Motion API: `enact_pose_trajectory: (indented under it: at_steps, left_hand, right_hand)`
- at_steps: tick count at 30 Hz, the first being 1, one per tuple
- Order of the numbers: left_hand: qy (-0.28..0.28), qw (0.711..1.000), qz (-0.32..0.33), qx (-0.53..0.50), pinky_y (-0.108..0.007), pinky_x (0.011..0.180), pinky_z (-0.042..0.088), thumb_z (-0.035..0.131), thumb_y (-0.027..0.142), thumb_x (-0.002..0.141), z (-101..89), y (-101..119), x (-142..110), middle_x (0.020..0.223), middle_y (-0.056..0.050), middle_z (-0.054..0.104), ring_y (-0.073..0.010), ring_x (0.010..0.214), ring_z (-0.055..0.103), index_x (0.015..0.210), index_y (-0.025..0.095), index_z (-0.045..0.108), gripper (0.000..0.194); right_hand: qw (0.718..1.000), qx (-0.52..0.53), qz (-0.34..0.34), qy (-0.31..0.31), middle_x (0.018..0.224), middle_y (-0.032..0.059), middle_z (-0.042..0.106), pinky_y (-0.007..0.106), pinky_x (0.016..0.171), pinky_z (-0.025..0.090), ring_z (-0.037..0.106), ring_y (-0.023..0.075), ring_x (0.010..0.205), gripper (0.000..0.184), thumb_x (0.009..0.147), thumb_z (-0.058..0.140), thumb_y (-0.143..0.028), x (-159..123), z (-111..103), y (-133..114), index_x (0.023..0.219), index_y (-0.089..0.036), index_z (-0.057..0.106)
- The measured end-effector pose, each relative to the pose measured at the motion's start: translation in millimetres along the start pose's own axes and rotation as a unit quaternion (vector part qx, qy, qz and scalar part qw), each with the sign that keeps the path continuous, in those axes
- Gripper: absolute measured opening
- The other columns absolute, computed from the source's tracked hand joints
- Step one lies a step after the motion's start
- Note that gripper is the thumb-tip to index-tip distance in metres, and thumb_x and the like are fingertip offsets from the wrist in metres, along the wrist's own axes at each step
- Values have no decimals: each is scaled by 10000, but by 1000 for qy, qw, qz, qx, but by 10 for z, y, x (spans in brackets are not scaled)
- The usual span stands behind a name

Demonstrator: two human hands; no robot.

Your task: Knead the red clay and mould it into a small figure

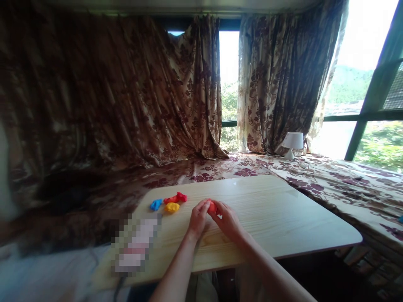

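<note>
Orange-red lump [213, 206], pinched by L grip [198, 215] & R grip [228, 216] over table [267, 214]; light, even pressure from both sides prob. keeps it steady.

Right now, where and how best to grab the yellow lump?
Probably pinch the near right edge of the yellow lump, coming from above on the near side: it lies low, the red lump sits close behind, the blue lump to its left, tabletop in front.

Pale wood-grain table [267, 218], blue lump [155, 204], yellow lump [172, 207], red lumps [181, 196], pixelated object [138, 243] nearer
</note>
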State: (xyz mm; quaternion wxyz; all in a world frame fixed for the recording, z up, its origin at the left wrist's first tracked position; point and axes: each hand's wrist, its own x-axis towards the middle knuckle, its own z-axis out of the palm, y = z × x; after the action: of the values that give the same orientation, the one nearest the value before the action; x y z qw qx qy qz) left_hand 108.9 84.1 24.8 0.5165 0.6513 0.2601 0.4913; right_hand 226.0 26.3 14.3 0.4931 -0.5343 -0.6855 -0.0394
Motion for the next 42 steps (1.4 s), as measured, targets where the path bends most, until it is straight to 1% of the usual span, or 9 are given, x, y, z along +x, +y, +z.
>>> enact_pose_trajectory:
  at_steps: [6,12,14,19,23,30,34,37,42]
  left_hand:
    - [10,999,-38,-6,-321,868,446,541,362,775,-8,-28,10,998,-82,689,-210,950,606,972,165,674,308]
    - [10,1000,-4,-2,-284,763,449,474,440,832,-4,-16,-14,809,-38,682,-170,777,601,855,158,657,338]
    - [6,1000,-1,10,-283,748,448,447,463,844,-7,-9,-19,775,-36,673,-170,761,596,825,156,653,370]
    - [10,999,-39,5,-307,834,447,518,394,813,-14,-9,-21,970,-85,682,-199,922,602,1052,154,630,357]
    - [12,999,-48,-15,-316,865,447,587,353,769,6,-37,-34,1049,-105,670,-212,970,597,1057,142,629,359]
    - [80,995,-49,-13,-267,711,471,529,446,807,43,38,-70,824,-62,677,-168,764,611,925,142,623,339]
    - [70,996,-59,18,-273,695,473,469,451,840,40,133,-99,793,-58,665,-173,753,609,896,149,621,342]
    - [75,990,-49,111,-304,762,462,474,438,842,35,208,-149,880,-72,672,-193,834,601,907,170,640,322]
    - [93,982,-47,157,-350,880,441,502,413,837,20,361,-233,1038,-101,649,-218,968,576,1096,179,594,361]
  right_hand:
    - [999,19,34,21,727,-7,636,227,611,434,541,113,618,134,869,514,-272,-8,14,36,905,-193,617]
    - [999,29,39,19,773,12,637,259,650,484,556,128,634,457,796,594,-304,-8,37,60,1227,-182,504]
    - [999,39,34,14,839,27,643,254,659,488,558,125,660,433,804,585,-292,-10,41,65,1220,-192,518]
    - [996,46,67,20,715,-2,628,218,589,459,525,106,581,278,835,553,-328,-5,18,51,1061,-173,598]
    - [995,38,94,24,633,-16,595,210,537,432,502,104,538,251,862,511,-372,6,-3,32,955,-169,626]
    - [994,63,84,12,926,59,645,243,613,517,605,143,718,468,856,517,-344,-21,-5,44,1297,-202,449]
    - [995,73,75,-2,984,70,639,225,554,529,616,138,696,346,880,477,-307,-35,-32,25,1209,-218,536]
    - [996,60,64,5,966,65,654,254,649,552,631,150,726,355,860,516,-297,-31,-70,-11,1204,-209,539]
    - [995,43,82,-23,1024,69,673,245,706,567,665,185,831,339,841,538,-316,-49,-112,-46,1163,-213,569]
